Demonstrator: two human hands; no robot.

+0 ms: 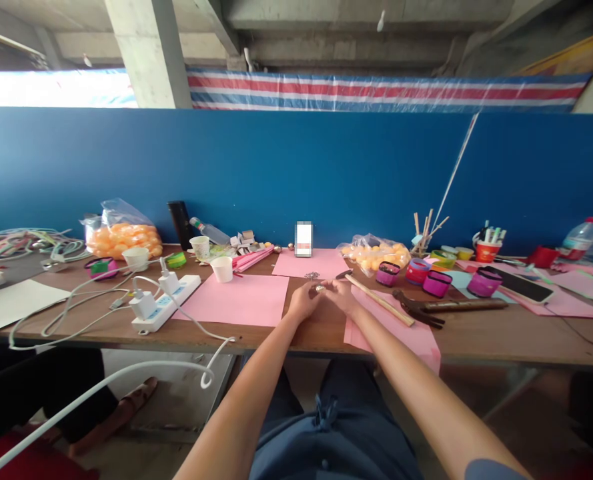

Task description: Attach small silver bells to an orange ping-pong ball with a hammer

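Observation:
My left hand [305, 300] and my right hand [341, 295] meet at the table's middle, fingers bent and closed. A small shiny silvery piece [319, 288] shows at the fingertips of my left hand; its kind is too small to make out. My right fingertips come up against it, and whatever they pinch is hidden. Just beyond the hands, a little heap of small metal pieces [312, 275] lies at the edge of a pink sheet [289, 263]. Beside my right hand rests a hammer with a pale wooden handle [383, 301].
A claw hammer [456, 305] lies right, near several purple bands [437, 284]. At left are a white power strip [169, 303] with cables, paper cups [221, 269] and a bag of orange balls [125, 239]. A phone [303, 239] stands at the back. Another person's foot [139, 395] shows below.

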